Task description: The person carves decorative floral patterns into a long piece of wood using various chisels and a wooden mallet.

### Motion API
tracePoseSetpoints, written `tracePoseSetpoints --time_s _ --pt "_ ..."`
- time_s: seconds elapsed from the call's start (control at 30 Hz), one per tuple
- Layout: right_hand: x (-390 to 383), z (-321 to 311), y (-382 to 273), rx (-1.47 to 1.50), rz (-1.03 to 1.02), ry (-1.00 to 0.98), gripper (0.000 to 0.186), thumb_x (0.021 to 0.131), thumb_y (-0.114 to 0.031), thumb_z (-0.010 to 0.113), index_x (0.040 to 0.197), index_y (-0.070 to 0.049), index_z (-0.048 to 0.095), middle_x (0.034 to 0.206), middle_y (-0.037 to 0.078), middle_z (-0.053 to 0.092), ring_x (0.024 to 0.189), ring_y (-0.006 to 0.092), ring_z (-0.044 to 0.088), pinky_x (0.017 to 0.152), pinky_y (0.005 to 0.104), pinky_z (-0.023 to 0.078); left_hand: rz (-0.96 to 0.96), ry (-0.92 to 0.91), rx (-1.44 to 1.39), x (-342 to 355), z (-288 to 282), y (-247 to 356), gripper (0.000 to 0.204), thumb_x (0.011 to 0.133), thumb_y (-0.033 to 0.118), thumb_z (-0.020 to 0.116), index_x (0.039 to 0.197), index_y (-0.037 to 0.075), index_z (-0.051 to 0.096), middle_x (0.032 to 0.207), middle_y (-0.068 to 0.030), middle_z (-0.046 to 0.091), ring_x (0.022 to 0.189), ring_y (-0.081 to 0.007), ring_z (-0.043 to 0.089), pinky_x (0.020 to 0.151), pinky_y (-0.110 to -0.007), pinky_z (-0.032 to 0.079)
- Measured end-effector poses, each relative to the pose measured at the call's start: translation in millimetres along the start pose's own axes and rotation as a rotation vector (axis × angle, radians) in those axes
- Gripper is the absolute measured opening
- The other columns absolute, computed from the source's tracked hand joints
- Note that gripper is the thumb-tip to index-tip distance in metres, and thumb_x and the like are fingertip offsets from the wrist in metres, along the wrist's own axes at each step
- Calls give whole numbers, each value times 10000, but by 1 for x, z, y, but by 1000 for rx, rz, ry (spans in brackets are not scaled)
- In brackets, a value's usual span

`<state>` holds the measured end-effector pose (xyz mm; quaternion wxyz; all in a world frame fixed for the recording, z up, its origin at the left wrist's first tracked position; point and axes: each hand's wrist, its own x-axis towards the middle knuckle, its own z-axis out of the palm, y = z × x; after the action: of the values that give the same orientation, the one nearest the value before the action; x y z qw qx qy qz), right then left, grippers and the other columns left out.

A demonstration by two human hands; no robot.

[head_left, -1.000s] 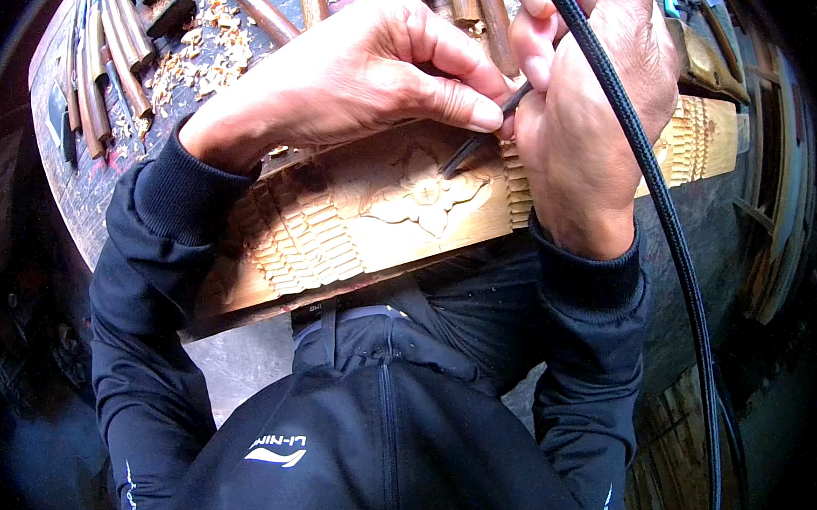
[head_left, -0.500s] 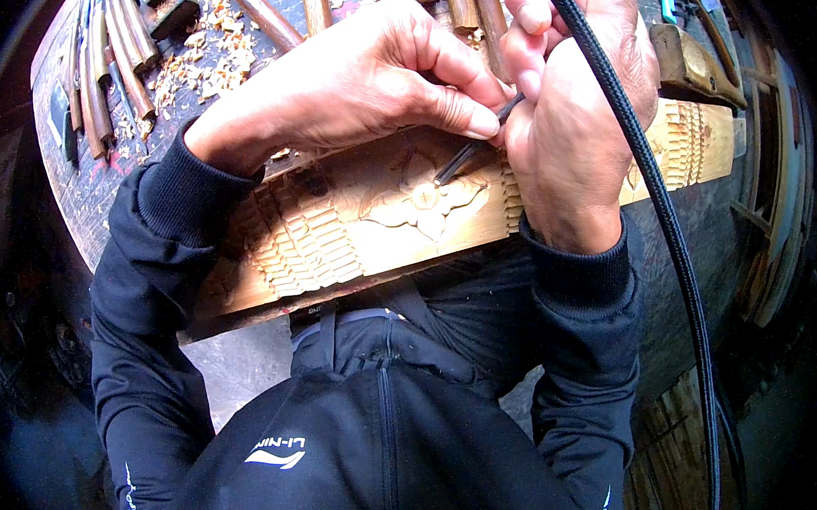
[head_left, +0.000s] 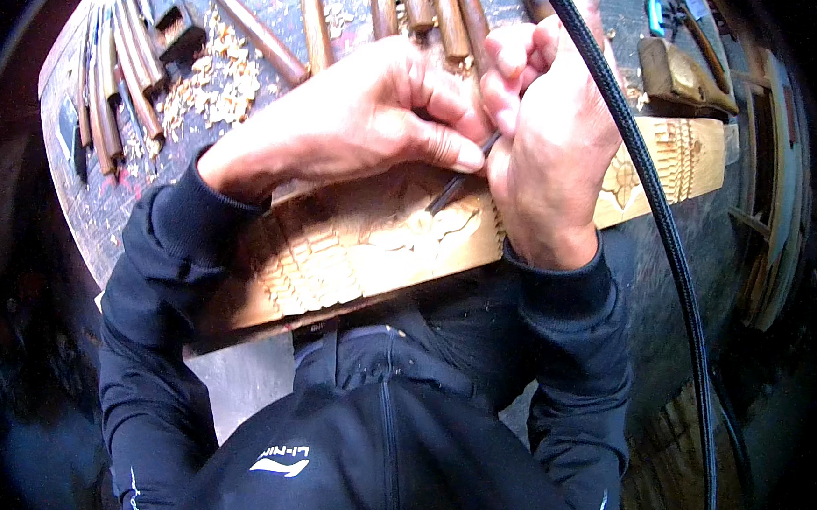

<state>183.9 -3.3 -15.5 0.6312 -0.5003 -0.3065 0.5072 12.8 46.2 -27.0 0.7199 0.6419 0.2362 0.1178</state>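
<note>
A long pale wooden board (head_left: 369, 290) lies across the near side of the table, carved with a flower pattern and bands of small ridges. Both hands are closed on one carving chisel (head_left: 447, 194), its dark metal blade slanting down to the carved flower (head_left: 419, 228). My left hand (head_left: 370, 112) pinches the blade between thumb and fingers. Wrapped around the upper end, my right hand (head_left: 560, 143) hides the handle. The tip rests at or just over a petal; blur keeps the exact contact from showing.
Several chisels (head_left: 120, 69) lie bunched at the left, with more wooden handles (head_left: 451, 19) along the back. Wood shavings (head_left: 218, 75) are heaped beside a small dark block (head_left: 176, 30). A wooden mallet (head_left: 677, 75) lies at the right. A black braided cable (head_left: 660, 196) hangs in front.
The whole view has shifted, so the table's tools sit a little lower. Both hands keep their hold on the chisel, whose tip stays near the flower, slightly further left on it.
</note>
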Motion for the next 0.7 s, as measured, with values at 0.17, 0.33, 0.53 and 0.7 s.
tracePoseSetpoints --time_s 0.17,0.33,0.53,0.7 --pt "7 -2 -28 26 -48 24 366 1224 -354 471 956 -110 522 786 5 540 539 51 387 509 214 348 37 74 -328 -6 2 -8 184 1091 29 678 1199 -61 797 1218 -85 786 1175 -159 714 1109 -322 549" --pt "3 -2 -37 75 -34 57 402 1223 -382 479 929 -112 523 769 22 554 504 56 382 475 207 336 105 48 -207 -3 -2 -13 176 1100 -18 619 1173 -52 775 1188 -81 778 1189 -149 702 1121 -313 534" --pt "-3 6 -32 129 18 -25 416 1218 -418 478 955 -99 522 778 50 556 524 73 400 471 216 321 88 64 -253 -3 1 -15 186 1100 -23 603 1198 -31 760 1137 -56 781 1134 -136 711 1078 -298 539" --pt "1 3 -22 17 -9 30 441 1219 -426 469 971 -72 559 799 64 587 535 84 417 478 225 337 28 34 -229 -6 0 -7 150 1078 31 679 1179 -21 777 1073 -32 779 1059 -109 702 1012 -284 548"
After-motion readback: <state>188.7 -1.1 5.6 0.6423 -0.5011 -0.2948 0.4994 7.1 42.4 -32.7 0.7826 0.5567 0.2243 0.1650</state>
